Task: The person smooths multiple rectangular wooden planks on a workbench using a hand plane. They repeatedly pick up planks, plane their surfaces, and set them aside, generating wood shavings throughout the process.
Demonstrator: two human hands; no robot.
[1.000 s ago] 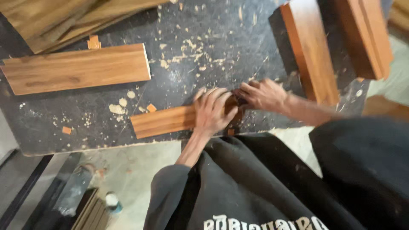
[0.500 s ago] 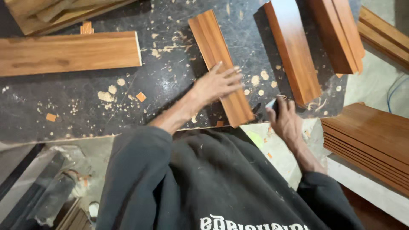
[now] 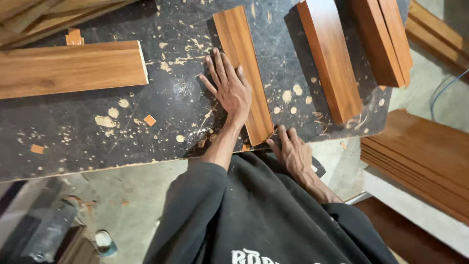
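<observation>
Wood strip point(image 3: 244, 63), orange-brown, lies on dark bench point(image 3: 161, 122), running from near front edge up toward back, slightly angled. L hand point(image 3: 232, 90) flat on it, palm down, fingers spread, part on strip's left side, part on bench surface beside it; pressing, not wrapped round anything. R hand point(image 3: 293, 151) at strip's near end, by bench front edge, fingers curled round a small dark item; can't tell what it is, mostly hidden by hand. Fingertips touch or sit just beside strip's end corner.

Wide plank point(image 3: 68, 68) at left of bench, lengthwise along it, well apart from strip. Thicker block point(image 3: 332, 58) right of strip, roughly parallel, gap of bare bench betw. them. Another block point(image 3: 383, 41) further right, near right edge. More planks point(image 3: 44, 19) stacked at back-left corner, partly out of frame.

Bench surface scuffed, littered w/ pale chips and sawdust; small orange offcut point(image 3: 150, 120) left of L hand, another point(image 3: 36, 148) near front-left.

Off bench, lower right: stack of boards point(image 3: 420, 156) on floor level. Person's dark sleeves and shirt fill bottom centre.
</observation>
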